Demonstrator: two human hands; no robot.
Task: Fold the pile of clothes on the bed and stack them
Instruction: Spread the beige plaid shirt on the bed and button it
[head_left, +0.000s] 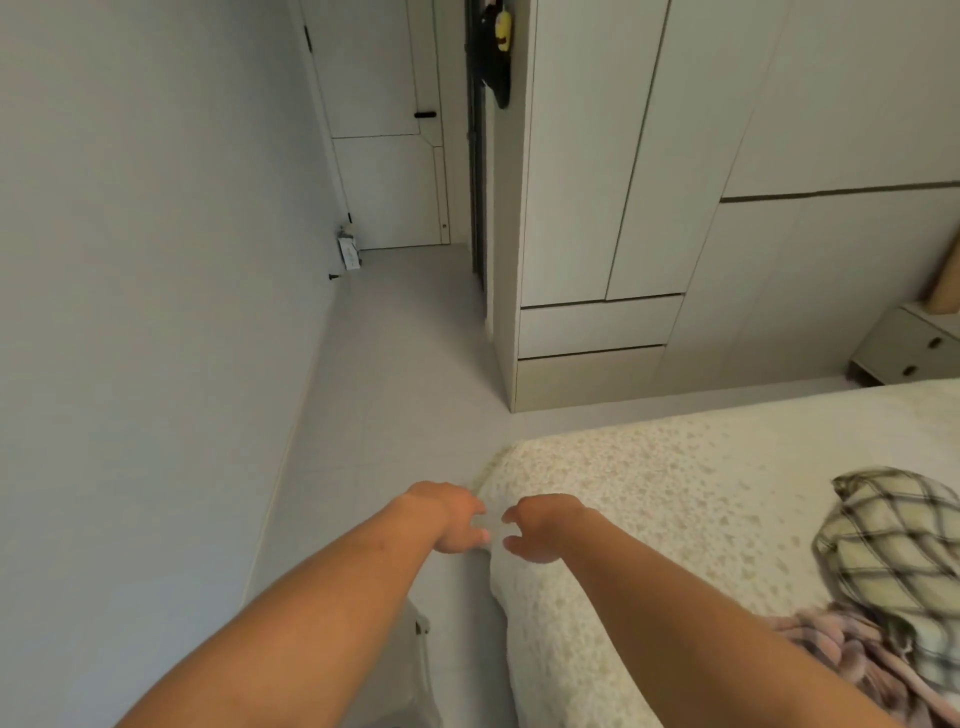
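At the lower middle of the frame, both arms are stretched out over the near corner of the bed (649, 493). The left hand (449, 517) and the right hand (545, 526) hover just beside each other with fingers loosely curled, and neither holds anything that I can see. They look set to meet at that corner, though I can't tell whether the fingertips touch the speckled cream bedspread. The work itself waits at the lower right: a cream checked garment (898, 551) lies crumpled on the bedspread, with a pinkish bundle of cloth (841, 644) against its lower edge, both well apart from the hands. Nothing there is folded yet, I'd say. Behind, the pale wardrobe (623, 208) fills the upper right, and a closed door (384, 130) stands at the far end of the floor.
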